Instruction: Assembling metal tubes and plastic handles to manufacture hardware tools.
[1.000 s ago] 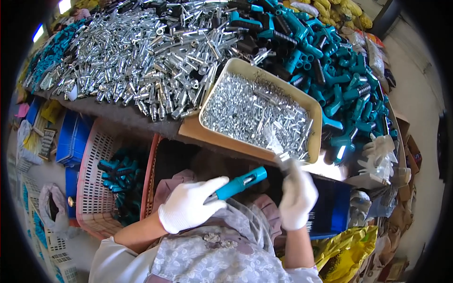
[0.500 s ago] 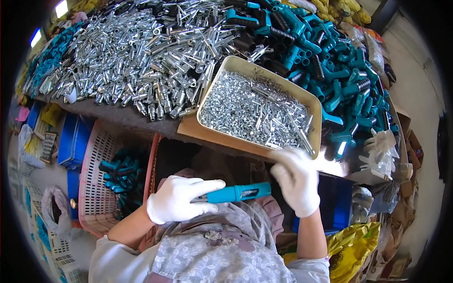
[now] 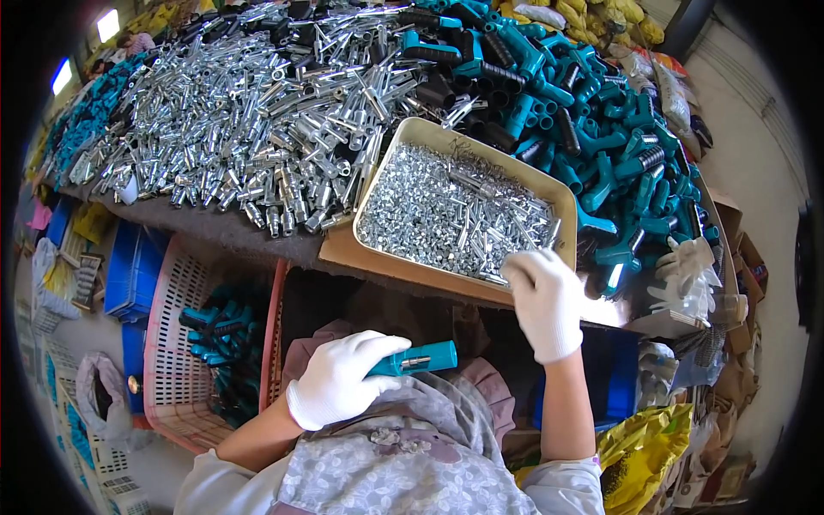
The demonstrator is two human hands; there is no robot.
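Note:
My left hand (image 3: 348,378), in a white knit glove, is closed round a teal plastic handle (image 3: 429,357). The handle lies nearly level above my lap, its hollow-looking end pointing right, with a slot showing metal inside. My gloved right hand (image 3: 542,300) is at the near right edge of a cream tray (image 3: 515,154). Its fingers are drawn together over the small silver metal parts (image 3: 421,206) in the tray. Whether a part is between those fingertips is hidden.
Silver metal tubes and fittings (image 3: 215,112) are heaped at the back left, teal-and-black handles (image 3: 601,129) at the back right. A pink slotted basket (image 3: 176,343) holding teal handles stands at left. Blue bins (image 3: 137,266), spare white gloves (image 3: 687,279) and a yellow bag (image 3: 644,455) are around.
My right hand has moved from beside the handle's end up to the tray's edge, its fingers drawing together. The handle in my left hand has turned and shifted left, more covered by the fingers.

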